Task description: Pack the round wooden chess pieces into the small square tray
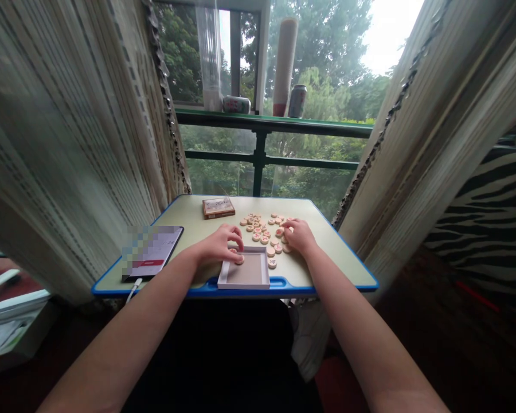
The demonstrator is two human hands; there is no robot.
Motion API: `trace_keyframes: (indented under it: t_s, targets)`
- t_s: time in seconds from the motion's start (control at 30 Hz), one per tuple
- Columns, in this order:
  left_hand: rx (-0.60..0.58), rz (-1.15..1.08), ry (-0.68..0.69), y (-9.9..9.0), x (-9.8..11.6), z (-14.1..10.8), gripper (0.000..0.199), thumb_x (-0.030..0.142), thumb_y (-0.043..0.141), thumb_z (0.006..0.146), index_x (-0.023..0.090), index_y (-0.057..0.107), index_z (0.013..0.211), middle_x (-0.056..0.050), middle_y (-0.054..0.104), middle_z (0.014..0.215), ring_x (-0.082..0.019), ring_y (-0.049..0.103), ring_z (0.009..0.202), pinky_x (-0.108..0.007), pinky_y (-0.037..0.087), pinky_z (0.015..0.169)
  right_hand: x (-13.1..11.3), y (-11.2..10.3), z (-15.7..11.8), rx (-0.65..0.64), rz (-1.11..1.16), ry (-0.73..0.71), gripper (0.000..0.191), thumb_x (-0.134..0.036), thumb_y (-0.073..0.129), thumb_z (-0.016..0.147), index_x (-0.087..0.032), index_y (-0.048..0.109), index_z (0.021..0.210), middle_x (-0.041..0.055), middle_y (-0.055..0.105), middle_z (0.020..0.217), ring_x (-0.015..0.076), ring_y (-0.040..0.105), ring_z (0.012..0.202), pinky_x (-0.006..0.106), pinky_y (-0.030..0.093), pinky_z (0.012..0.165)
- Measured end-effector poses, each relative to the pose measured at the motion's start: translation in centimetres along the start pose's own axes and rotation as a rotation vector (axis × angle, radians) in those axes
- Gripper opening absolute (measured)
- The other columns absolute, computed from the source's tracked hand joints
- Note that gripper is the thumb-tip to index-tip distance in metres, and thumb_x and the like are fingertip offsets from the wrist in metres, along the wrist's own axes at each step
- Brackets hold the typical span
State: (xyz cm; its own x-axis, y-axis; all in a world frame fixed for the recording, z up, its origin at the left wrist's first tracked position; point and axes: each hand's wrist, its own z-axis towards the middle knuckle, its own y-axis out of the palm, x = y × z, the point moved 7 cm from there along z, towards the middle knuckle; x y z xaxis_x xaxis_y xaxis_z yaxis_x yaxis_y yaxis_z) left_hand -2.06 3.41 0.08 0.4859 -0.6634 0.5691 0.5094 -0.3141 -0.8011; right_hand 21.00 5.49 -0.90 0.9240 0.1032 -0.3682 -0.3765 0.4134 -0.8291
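Note:
An open, shallow white box rests at the table's front edge. Over its back left corner is my left hand, fingers curled down on a round wooden piece inside the box; another piece shows by the fingertips. Many round pieces with red or dark characters lie loose beyond the box and to its right, one of them close beside its right wall. My right hand reaches into the right part of the spread, its fingertips touching a piece. Its fingers partly hide the pieces beneath.
The pale table has a blue rim. A tablet with a white cable lies at the left, a brown box lid at the back. Behind stand a green railing with cans and stacked cups, and curtains on both sides.

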Motion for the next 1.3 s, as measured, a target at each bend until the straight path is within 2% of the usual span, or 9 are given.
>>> trace_keyframes:
  t_s: [0.1, 0.23, 0.4, 0.57, 0.7, 0.87, 1.03, 1.2, 1.3]
  targets:
    - [-0.038, 0.016, -0.016, 0.5, -0.3, 0.0, 0.023, 0.041, 0.07, 0.059, 0.022, 0.073, 0.072, -0.006, 0.053, 0.104, -0.025, 0.045, 0.107, -0.037, 0.036, 0.098, 0.6, -0.2, 0.0, -0.012, 0.002, 0.059, 0.03, -0.017, 0.048, 0.077, -0.019, 0.072, 0.093, 0.0071, 0.065, 0.101, 0.0181, 0.057, 0.096, 0.028, 0.039, 0.091]
    - [-0.071, 0.027, -0.034, 0.9, -0.3, -0.1, 0.023, 0.04, 0.069, 0.061, 0.022, 0.073, 0.074, -0.007, 0.054, 0.107, -0.025, 0.044, 0.109, -0.038, 0.034, 0.1, 0.7, 0.3, 0.1, -0.098, -0.033, 0.044, 0.025, -0.025, 0.053, 0.077, -0.019, 0.074, 0.088, 0.0092, 0.066, 0.095, 0.0198, 0.06, 0.089, 0.029, 0.042, 0.086]
    - [-0.032, 0.007, -0.036, 0.3, -0.1, 0.0, 0.023, 0.039, 0.068, 0.063, 0.022, 0.073, 0.077, -0.007, 0.054, 0.111, -0.026, 0.043, 0.113, -0.039, 0.032, 0.102, 0.6, 0.3, 0.2, -0.068, -0.04, 0.035, 0.026, -0.036, 0.058, 0.075, -0.02, 0.073, 0.089, 0.0089, 0.065, 0.095, 0.0193, 0.059, 0.087, 0.029, 0.043, 0.083]
    - [0.102, 0.053, -0.038, -1.3, -0.5, -0.1, 0.018, 0.034, 0.066, 0.064, 0.022, 0.071, 0.077, -0.004, 0.053, 0.12, -0.025, 0.039, 0.118, -0.04, 0.026, 0.106, 0.5, 0.4, 0.4, -0.074, -0.02, 0.05, 0.022, -0.034, 0.06, 0.073, -0.02, 0.074, 0.085, 0.0064, 0.064, 0.089, 0.0161, 0.059, 0.079, 0.025, 0.043, 0.075]
    - [0.063, 0.121, -0.07, -1.0, -1.0, -0.3, 0.016, 0.033, 0.066, 0.063, 0.023, 0.071, 0.075, -0.003, 0.052, 0.121, -0.026, 0.035, 0.12, -0.04, 0.024, 0.107, 0.4, 0.3, 0.5, -0.068, -0.024, 0.038, 0.022, -0.034, 0.057, 0.076, -0.02, 0.074, 0.08, 0.0065, 0.064, 0.086, 0.0159, 0.058, 0.077, 0.025, 0.042, 0.071]
    - [0.04, 0.124, -0.075, -0.7, -1.0, -0.4, 0.016, 0.033, 0.065, 0.064, 0.023, 0.07, 0.075, -0.003, 0.053, 0.12, -0.026, 0.036, 0.119, -0.039, 0.025, 0.106, -0.2, 0.5, 0.6, -0.073, -0.068, -0.042, 0.034, -0.028, 0.043, 0.085, -0.018, 0.072, 0.072, 0.0075, 0.066, 0.081, 0.0151, 0.057, 0.077, 0.025, 0.04, 0.074]
    - [0.031, 0.117, -0.079, -0.8, -0.9, -0.4, 0.019, 0.037, 0.065, 0.064, 0.024, 0.071, 0.077, -0.003, 0.054, 0.118, -0.026, 0.038, 0.117, -0.039, 0.027, 0.105, 0.4, -0.9, 0.5, 0.014, -0.045, 0.013, 0.026, -0.025, 0.048, 0.081, -0.017, 0.072, 0.087, 0.0075, 0.069, 0.085, 0.0171, 0.058, 0.08, 0.027, 0.041, 0.077]
    - [0.004, 0.116, -0.069, -0.7, -1.2, -0.3, 0.021, 0.037, 0.065, 0.064, 0.023, 0.072, 0.079, -0.004, 0.055, 0.116, -0.027, 0.04, 0.117, -0.039, 0.028, 0.104, 0.7, -0.4, -0.4, -0.242, 0.092, 0.04, 0.017, -0.028, 0.061, 0.069, -0.017, 0.072, 0.076, 0.0053, 0.067, 0.075, 0.0157, 0.057, 0.066, 0.025, 0.039, 0.058]
    - [-0.016, 0.115, -0.048, -0.5, -1.4, -0.2, 0.024, 0.036, 0.064, 0.064, 0.022, 0.071, 0.082, -0.005, 0.055, 0.116, -0.026, 0.041, 0.115, -0.039, 0.03, 0.103, 0.5, -0.4, -0.7, -0.295, 0.087, 0.054, 0.021, -0.032, 0.065, 0.066, -0.017, 0.073, 0.078, 0.0044, 0.067, 0.076, 0.0143, 0.056, 0.065, 0.024, 0.037, 0.056]
